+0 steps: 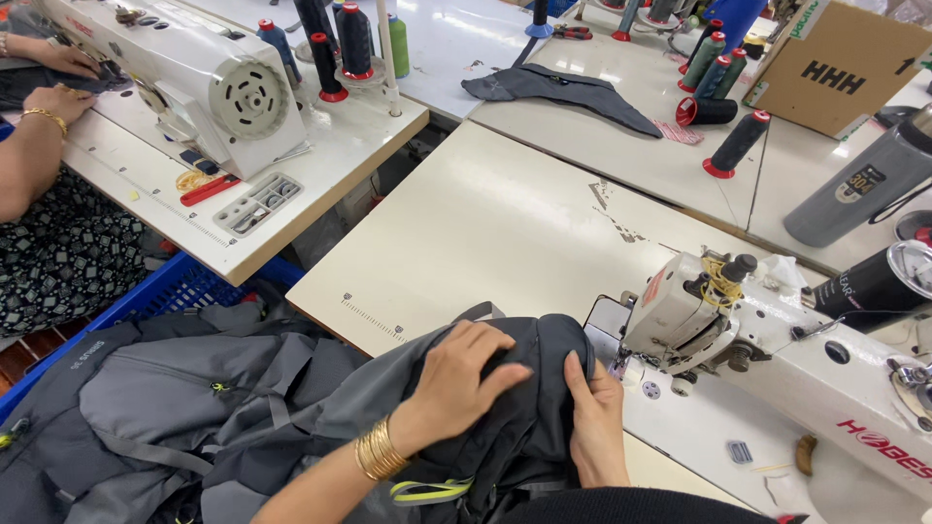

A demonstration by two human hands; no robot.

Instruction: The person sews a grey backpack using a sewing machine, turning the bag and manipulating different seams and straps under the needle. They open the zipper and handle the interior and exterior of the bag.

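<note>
My left hand [464,380], with gold bangles at the wrist, presses flat on top of a dark grey backpack piece [524,427] lying on the sewing table. My right hand [594,422] grips the fabric's right edge, fingers curled into it. The fabric's end sits just left of the needle area of a white sewing machine [738,340]. A yellow-green strap [427,491] hangs from the piece near my left wrist. The fabric under my hands is partly hidden.
A blue crate [170,291] of grey backpacks stands at lower left. Another person [49,107] works at a second white machine [194,78] at upper left. Thread cones [735,146], a cardboard box [840,63], a grey fabric piece [563,92] and bottles [864,189] lie on the far tables.
</note>
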